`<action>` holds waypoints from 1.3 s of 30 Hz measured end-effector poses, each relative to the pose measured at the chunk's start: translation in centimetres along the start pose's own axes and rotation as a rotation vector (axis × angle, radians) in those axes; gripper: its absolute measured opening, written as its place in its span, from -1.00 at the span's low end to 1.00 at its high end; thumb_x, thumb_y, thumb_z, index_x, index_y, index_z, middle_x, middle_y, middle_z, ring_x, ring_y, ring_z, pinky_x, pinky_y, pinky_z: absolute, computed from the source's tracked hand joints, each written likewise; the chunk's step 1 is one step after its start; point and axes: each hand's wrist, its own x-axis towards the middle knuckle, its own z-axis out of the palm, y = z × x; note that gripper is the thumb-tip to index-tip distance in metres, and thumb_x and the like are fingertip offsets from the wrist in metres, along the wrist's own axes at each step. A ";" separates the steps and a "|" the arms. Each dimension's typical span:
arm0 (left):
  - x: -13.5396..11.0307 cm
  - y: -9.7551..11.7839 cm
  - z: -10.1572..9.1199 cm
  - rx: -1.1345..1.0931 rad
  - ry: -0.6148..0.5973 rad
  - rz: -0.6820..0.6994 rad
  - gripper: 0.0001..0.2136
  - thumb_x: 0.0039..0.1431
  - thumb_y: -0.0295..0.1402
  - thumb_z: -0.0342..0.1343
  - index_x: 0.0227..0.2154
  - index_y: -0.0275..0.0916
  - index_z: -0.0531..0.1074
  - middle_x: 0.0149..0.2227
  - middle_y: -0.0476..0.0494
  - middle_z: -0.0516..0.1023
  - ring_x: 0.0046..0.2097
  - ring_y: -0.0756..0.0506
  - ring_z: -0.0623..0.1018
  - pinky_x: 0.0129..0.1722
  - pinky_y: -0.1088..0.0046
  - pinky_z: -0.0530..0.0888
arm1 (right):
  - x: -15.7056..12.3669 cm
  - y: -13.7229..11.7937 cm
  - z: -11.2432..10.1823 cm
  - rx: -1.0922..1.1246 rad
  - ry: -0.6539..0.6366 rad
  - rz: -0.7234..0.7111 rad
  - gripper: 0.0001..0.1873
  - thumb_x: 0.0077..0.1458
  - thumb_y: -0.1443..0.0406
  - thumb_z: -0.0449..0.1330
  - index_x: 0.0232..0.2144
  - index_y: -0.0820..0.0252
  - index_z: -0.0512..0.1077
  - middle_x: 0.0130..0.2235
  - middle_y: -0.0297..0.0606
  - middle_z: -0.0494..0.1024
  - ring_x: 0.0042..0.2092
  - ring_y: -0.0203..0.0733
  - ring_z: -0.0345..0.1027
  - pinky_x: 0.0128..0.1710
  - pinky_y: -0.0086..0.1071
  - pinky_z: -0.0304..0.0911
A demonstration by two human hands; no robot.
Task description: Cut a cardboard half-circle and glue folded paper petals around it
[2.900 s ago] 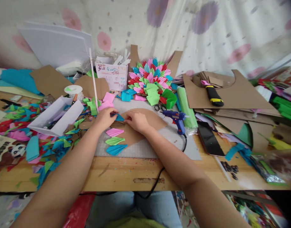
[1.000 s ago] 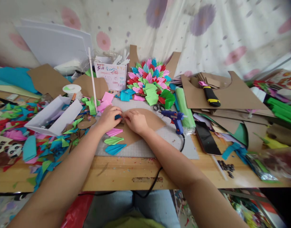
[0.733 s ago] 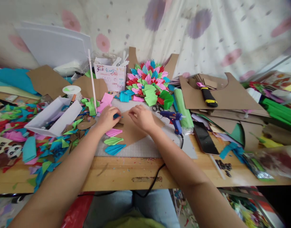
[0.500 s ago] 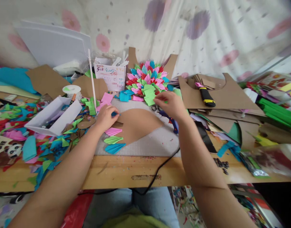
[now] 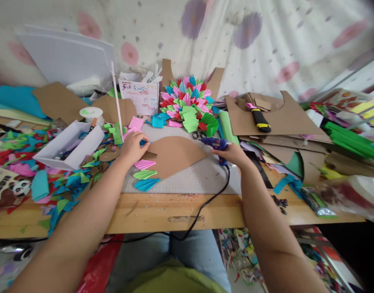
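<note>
My right hand (image 5: 232, 154) is closed around a blue glue gun (image 5: 214, 143), whose nozzle points left over the tip of a fan-shaped cardboard piece (image 5: 177, 156). My left hand (image 5: 134, 147) pinches a small blue paper piece (image 5: 143, 142) at the cardboard's left edge; the fingers partly cover it. Just below that hand lie small brown cardboard strips (image 5: 150, 156). Pleated paper petals in pink (image 5: 144, 164), green (image 5: 145, 174) and blue (image 5: 147, 184) line the lower left edge of the cardboard.
A colourful petal-covered piece (image 5: 187, 95) stands at the back beside green paper (image 5: 189, 120). Left are a white box (image 5: 69, 152) and paper scraps (image 5: 64, 187). A black-yellow cutter (image 5: 261, 121) rests on cardboard at right. The glue gun's black cord (image 5: 205, 205) crosses the table's front edge.
My right hand has come down from the green paper and taken hold of the glue gun, which is now raised toward the cardboard. My left hand stays nearly in place with the blue paper.
</note>
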 end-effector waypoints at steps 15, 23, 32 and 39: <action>-0.1 -0.4 -0.1 0.000 0.049 -0.049 -0.97 0.03 -0.46 0.04 -0.45 -0.21 0.34 -0.31 -0.12 0.47 -0.17 -0.14 0.44 -0.10 0.29 0.35 | 1.6 -9.9 2.6 0.511 -0.273 -0.183 -0.57 0.00 -0.03 0.13 -0.46 0.26 0.42 -0.56 -0.31 0.41 -0.58 -0.41 0.21 -0.63 -0.53 0.13; -0.1 -0.6 0.2 0.030 -0.017 -0.049 -0.98 0.02 -0.45 0.06 -0.44 -0.23 0.35 -0.32 -0.14 0.48 -0.19 -0.15 0.45 -0.13 0.29 0.37 | 1.7 -11.6 6.5 0.300 -0.363 -0.302 -0.57 0.01 -0.04 0.11 -0.52 0.21 0.38 -0.64 -0.40 0.35 -0.60 -0.40 0.18 -0.57 -0.50 0.12; -0.2 -0.5 0.3 0.054 -0.049 -0.070 -0.98 0.03 -0.46 0.05 -0.44 -0.23 0.33 -0.30 -0.15 0.47 -0.17 -0.16 0.44 -0.11 0.29 0.36 | 1.8 -11.4 7.0 0.128 -0.271 -0.415 -0.66 0.04 0.02 0.12 -0.39 0.18 0.43 -0.50 -0.32 0.49 -0.45 -0.28 0.32 -0.41 -0.44 0.18; -0.2 -0.4 0.2 0.048 -0.067 -0.078 -0.97 0.03 -0.46 0.04 -0.44 -0.22 0.31 -0.30 -0.15 0.46 -0.16 -0.16 0.44 -0.10 0.28 0.36 | 1.6 -12.0 6.8 0.038 -0.256 -0.436 -0.62 0.06 0.02 0.12 -0.29 0.20 0.46 -0.39 -0.25 0.53 -0.34 -0.22 0.35 -0.33 -0.42 0.17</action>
